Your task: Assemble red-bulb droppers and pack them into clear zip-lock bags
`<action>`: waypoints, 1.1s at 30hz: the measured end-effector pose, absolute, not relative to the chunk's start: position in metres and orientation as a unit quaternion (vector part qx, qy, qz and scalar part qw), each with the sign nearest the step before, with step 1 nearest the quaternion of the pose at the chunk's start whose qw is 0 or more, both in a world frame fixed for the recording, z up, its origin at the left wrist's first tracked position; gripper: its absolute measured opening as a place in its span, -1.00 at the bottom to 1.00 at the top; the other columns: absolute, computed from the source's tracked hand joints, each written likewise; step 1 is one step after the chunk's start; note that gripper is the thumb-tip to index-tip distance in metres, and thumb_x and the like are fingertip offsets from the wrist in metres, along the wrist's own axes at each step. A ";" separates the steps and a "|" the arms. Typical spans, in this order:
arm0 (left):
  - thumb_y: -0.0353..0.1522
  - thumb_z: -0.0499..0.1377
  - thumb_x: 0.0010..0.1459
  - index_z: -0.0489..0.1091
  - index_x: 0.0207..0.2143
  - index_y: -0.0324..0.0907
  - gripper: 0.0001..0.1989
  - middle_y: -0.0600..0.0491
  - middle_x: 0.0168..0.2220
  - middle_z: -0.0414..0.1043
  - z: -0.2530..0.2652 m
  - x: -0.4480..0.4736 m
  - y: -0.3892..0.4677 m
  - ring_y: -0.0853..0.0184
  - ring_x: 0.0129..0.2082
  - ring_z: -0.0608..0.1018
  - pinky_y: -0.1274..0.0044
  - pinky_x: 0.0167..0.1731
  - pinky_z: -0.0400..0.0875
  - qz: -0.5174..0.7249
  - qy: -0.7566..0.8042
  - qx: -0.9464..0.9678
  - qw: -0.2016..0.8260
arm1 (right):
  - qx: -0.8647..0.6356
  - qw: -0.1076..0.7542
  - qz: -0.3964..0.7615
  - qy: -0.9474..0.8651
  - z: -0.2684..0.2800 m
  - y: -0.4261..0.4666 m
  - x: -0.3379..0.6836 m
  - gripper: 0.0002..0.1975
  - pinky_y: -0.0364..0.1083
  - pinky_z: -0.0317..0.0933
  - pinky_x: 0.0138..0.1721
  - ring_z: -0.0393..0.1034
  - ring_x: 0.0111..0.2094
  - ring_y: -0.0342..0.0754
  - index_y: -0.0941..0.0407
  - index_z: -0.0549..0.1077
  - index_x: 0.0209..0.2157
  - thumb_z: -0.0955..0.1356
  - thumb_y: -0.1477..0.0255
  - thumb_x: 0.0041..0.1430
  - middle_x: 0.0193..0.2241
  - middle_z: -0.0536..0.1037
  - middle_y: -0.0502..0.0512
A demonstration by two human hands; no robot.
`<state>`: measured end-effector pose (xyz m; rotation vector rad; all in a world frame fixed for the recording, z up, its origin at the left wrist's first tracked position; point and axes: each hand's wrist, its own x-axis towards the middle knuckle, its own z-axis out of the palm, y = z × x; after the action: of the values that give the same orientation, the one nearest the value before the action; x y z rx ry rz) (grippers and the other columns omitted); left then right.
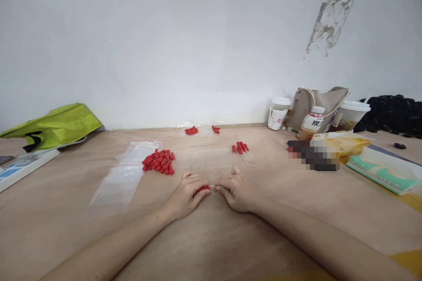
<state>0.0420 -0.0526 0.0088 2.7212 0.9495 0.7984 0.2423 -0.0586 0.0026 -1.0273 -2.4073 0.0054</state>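
One matte red bulb (203,188) meets a slender clear tube (212,187)

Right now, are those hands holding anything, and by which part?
Yes: the left hand pinches a red bulb by its sides; the right hand grips a clear tube near the bulb, the exact spot hidden.

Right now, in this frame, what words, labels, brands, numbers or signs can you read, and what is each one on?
"炭": on the label of the capped bottle; the character after it is cut off by the curve.
Too small or blurred to read: the pink print on the white-lidded cup left of the bottle.
Unclear: the black mark on the yellow-green bag.
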 end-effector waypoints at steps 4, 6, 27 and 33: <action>-0.36 0.02 0.18 0.40 -0.35 -0.16 -0.83 0.11 -0.46 0.45 0.009 0.043 -0.049 0.37 -0.42 0.43 0.44 -0.20 0.18 0.288 0.341 0.887 0.117 | -0.374 0.253 -0.031 -0.892 0.007 -0.055 0.241 -0.80 -0.10 -0.13 -0.34 0.23 -0.50 -0.19 0.11 0.41 -0.45 0.19 0.50 0.14 -0.51 0.50 -0.03; -0.34 0.07 0.15 0.43 -0.34 -0.14 -0.85 0.12 -0.43 0.47 0.009 0.041 -0.047 0.37 -0.41 0.45 0.48 -0.23 0.23 0.301 0.356 0.872 0.151 | -0.367 0.240 -0.083 -0.895 0.011 -0.055 0.240 -0.83 -0.07 -0.13 -0.32 0.24 -0.42 -0.13 0.11 0.41 -0.43 0.21 0.49 0.11 -0.46 0.49 0.02; -0.38 0.00 0.16 0.39 -0.35 -0.16 -0.83 0.04 -0.34 0.36 0.008 0.026 -0.047 0.42 -0.46 0.37 0.60 -0.49 0.26 0.303 0.360 0.877 0.096 | -0.727 0.259 -0.039 -0.635 0.009 0.030 0.282 -0.87 -0.05 -0.03 -0.26 0.35 -0.36 -0.02 0.12 0.32 -0.38 0.21 0.41 0.02 -0.46 0.48 0.06; -0.39 0.01 0.15 0.39 -0.39 -0.17 -0.83 0.05 -0.35 0.35 0.009 0.026 -0.048 0.42 -0.48 0.37 0.61 -0.49 0.26 0.289 0.363 0.880 0.103 | -0.730 0.265 -0.037 -0.629 0.008 0.027 0.285 -0.83 -0.02 -0.03 -0.20 0.36 -0.37 -0.03 0.12 0.37 -0.39 0.21 0.37 0.01 -0.44 0.50 0.05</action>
<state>0.0259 -0.0480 0.0092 2.5964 1.0720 0.8527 0.2845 0.0271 0.0083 -1.9720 -1.7008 -0.1008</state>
